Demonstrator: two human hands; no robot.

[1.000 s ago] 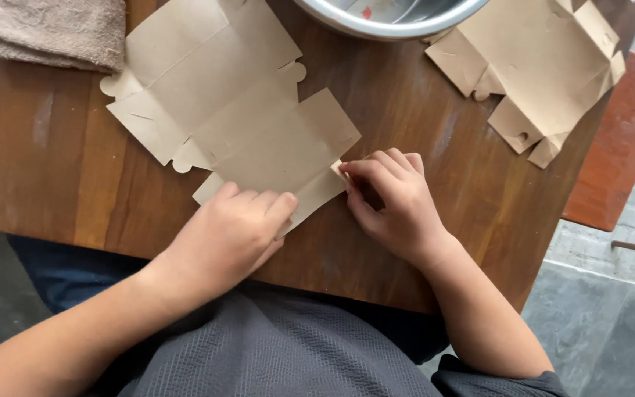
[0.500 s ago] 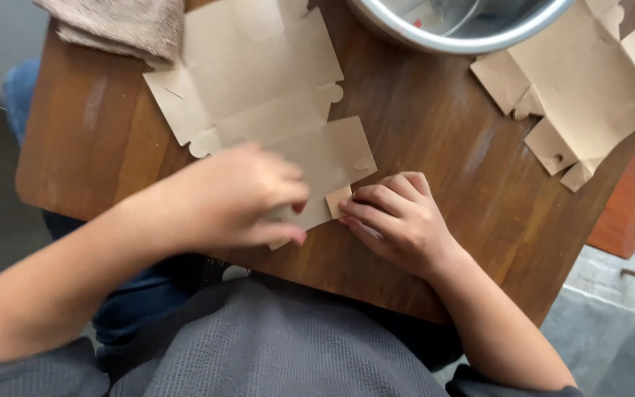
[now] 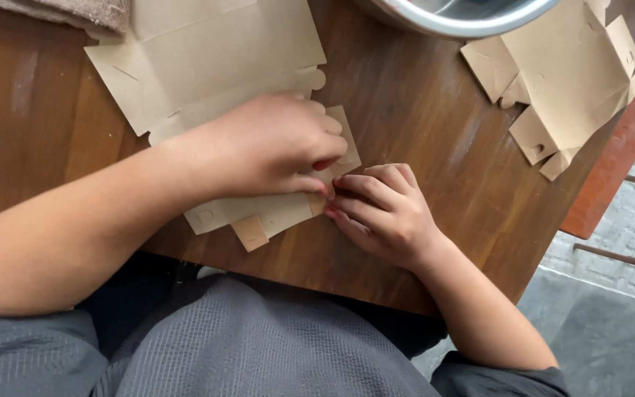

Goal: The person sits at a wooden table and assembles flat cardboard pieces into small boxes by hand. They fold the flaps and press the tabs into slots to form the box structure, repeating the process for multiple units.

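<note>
Head view: a flat brown cardboard box blank [image 3: 207, 66] lies unfolded on the wooden table [image 3: 420, 125], its near flaps at the table's near edge. The left hand [image 3: 273, 143] lies curled on those flaps, pinching a panel edge between thumb and fingertips. The right hand [image 3: 380, 213], fingers bent and close together, presses the same edge just right of it. The card looks light, thin and easily creased, best gripped along its scored fold lines. A steel bowl [image 3: 457, 18] and another folded blank [image 3: 567, 81] sit far right.
</note>
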